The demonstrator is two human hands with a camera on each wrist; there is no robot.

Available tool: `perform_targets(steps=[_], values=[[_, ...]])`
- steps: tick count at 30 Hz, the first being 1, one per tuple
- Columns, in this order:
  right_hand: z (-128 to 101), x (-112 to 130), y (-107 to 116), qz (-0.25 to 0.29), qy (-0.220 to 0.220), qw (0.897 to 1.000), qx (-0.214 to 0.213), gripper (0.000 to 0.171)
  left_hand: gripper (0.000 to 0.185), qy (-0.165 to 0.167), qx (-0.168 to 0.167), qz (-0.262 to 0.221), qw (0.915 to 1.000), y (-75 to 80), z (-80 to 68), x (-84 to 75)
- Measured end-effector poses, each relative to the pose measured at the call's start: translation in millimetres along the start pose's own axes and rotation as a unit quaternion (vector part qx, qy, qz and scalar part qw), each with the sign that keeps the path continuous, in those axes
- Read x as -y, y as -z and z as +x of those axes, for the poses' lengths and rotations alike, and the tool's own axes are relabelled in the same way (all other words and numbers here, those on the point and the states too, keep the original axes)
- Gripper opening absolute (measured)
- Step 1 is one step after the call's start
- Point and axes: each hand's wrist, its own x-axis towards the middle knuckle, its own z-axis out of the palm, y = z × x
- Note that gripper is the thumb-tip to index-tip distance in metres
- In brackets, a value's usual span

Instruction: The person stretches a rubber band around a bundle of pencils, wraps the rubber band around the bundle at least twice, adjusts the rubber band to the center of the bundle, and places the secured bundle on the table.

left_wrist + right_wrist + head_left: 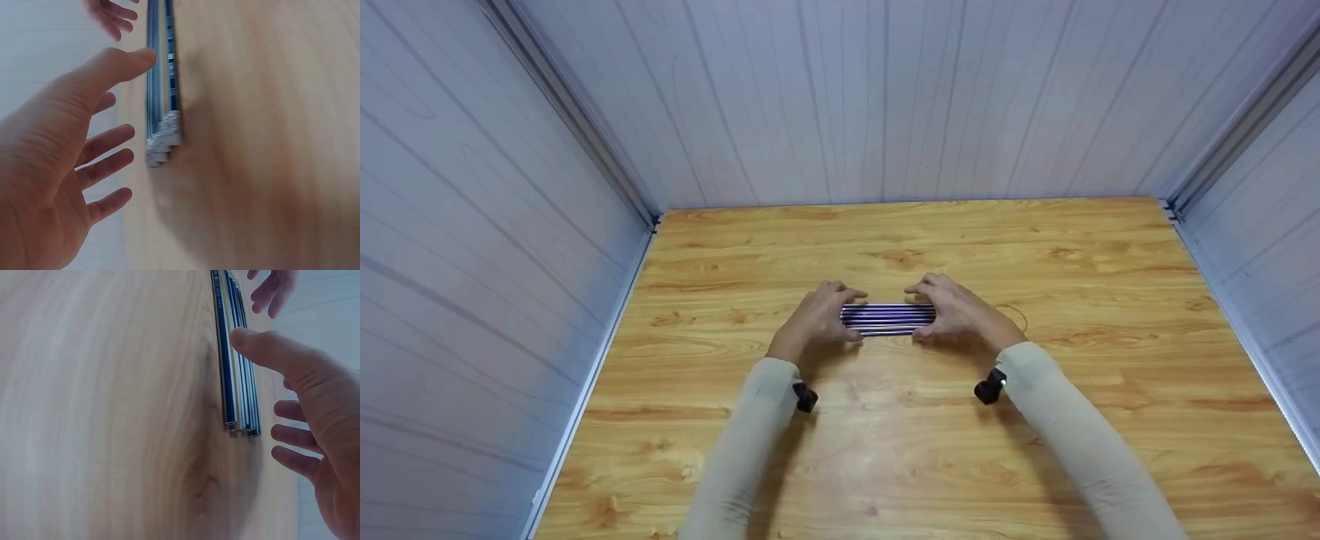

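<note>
Across the middle of a wood-grain tabletop (885, 450), a flat row of slim, dark blue-purple pencils (889, 319) is laid crosswise, side by side. At the row's left end, the left hand (820, 316) is held with its thumb on the near side and its fingers on the far side, all loosely bent and parted wide, with nothing seen in its grip. At the row's right end, this pose is mirrored by the right hand (954, 307), its thumb and fingers likewise well spread and nothing plainly held. Whether the pencils are touched cannot be told (from each wrist, part of the row is covered by the thumb, while the other fingers are seen apart from it). The hands are perhaps set at opposite ends so that the row can be steadied evenly. Silver-grey tips (169, 126) are stepped at the left end, and the right ends are uneven too, so the pencils have apparently not been squared up. Right of the row, partly hidden by the right arm, a thin tan loop (1023, 315) is laid, perhaps to be kept aside. Nearer than the row, pale sleeves (750, 435) are seen.
</note>
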Motion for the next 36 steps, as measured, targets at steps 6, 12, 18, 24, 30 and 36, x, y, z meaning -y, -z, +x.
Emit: perform_targets(steps=[6, 12, 18, 24, 30, 36], values=[[-4.2, 1.0, -7.9, 0.003, -0.012, 1.000, 0.006, 0.069, 0.071, -0.013, -0.008, -0.004, 0.9999, -22.2, 12.8, 18.5], [-6.2, 1.4, -8.6, -0.012, -0.010, 1.000, -0.002, 0.058, 0.066, -0.023, -0.014, -0.017, 0.9995, -42.6, 31.8, 38.9], [-6.5, 2.7, -8.9, -0.011, -0.013, 1.000, 0.001, 0.054, 0.060, -0.007, 0.002, -0.029, 0.9995, -25.8, 15.9, 16.8], [-4.5, 3.0, -11.4, -0.012, -0.005, 1.000, 0.003, 0.041, 0.042, -0.039, -0.017, -0.015, 0.9990, -34.6, 16.6, 21.4], [-1.1, 7.0, -9.5, -0.006, -0.016, 1.000, 0.008, 0.039, 0.037, -0.037, -0.020, -0.008, 0.9991, -29.9, 16.1, 18.4], [2.6, 9.2, -8.2, 0.004, -0.020, 1.000, 0.019, 0.039, 0.035, -0.022, -0.003, 0.010, 0.9997, -32.1, 23.7, 20.9]])
